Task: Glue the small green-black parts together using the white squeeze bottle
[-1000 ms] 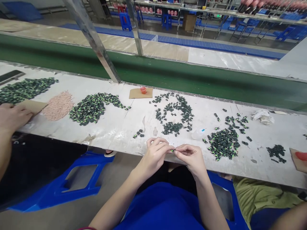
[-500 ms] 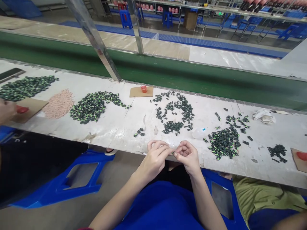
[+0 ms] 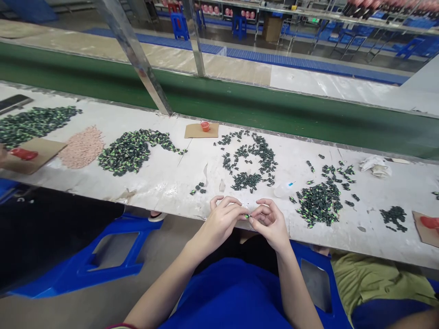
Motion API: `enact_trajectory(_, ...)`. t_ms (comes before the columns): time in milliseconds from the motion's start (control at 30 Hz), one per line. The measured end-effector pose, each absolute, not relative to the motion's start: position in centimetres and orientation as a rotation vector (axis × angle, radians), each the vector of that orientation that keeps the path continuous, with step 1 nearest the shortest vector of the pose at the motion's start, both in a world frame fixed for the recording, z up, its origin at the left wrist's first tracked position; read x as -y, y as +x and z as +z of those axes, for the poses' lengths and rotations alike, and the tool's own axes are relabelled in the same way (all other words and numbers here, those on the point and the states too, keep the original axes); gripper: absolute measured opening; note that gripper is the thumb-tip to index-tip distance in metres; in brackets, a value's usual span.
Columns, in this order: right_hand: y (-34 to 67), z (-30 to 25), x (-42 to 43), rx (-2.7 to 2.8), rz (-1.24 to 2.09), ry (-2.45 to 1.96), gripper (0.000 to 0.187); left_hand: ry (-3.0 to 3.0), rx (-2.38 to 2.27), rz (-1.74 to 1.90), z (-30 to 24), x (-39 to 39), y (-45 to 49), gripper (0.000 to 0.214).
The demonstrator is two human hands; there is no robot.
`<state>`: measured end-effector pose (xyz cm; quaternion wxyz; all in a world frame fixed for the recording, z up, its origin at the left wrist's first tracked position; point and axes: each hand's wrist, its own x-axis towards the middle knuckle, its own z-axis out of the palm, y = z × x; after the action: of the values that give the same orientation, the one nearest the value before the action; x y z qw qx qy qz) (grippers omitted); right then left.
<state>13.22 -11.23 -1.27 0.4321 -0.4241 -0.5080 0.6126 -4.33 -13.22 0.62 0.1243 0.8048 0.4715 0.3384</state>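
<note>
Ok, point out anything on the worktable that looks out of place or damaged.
A crumpled white cloth or paper stands out, bunched up beside loose dark parts. The worktable has a brown patch near its front edge, left of the left hand; damage or dirt, I can't tell.

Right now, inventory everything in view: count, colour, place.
Held piece: one, dark and green, between fingers
Piles: three, dark and green, two left, one right
Scattered ring: one, dark, centre
Small groups: several, dark, centre-left, far right
Heap: one, pink, left
Cardboard: three, brown, left, back, right
Red things: three, red, on cardboard
Bottle: one, clear, right
Wad: one, white, right
Table: one, whitish, middle
Belt: one, green, behind table
Posts: two, silver, back
Stools: several, mostly blue, below and background
Neighbours: two, dark and olive clothing, either side
Own shirt: one, blue, bottom
Left hand: one, bare, holding piece
Right hand: one, bare, beside left
</note>
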Motion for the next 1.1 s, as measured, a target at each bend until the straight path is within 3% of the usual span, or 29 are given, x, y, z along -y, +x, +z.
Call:
enact_trajectory(333,12.8,-1.0,11.6,1.249,1.454,-1.090,0.036,2.399,-1.303,1.018,0.4,13.1,-4.1,0.024)
enact_trajectory(600,12.0,-2.3,11.8,1.186,1.399,-1.101,0.043,2.398,-1.309,1.126,-0.2,13.1,-4.0,0.021)
enact_trajectory(833,15.0,-2.1,12.0,1.510,1.375,-1.289,0.015,2.300,-1.284,0.881,-2.1,13.6,-2.8,0.023)
enact_trajectory(967,19.5,-2.2,11.5,1.604,0.862,-1.598,0.018,2.276,-1.503,0.809,-2.8,12.6,-4.6,0.034)
enact_trajectory(1100,22.3,-1.8,10.6,1.390,0.017,-1.812,0.024,2.189,-1.990,0.932,-3.0,11.1,-9.1,0.023)
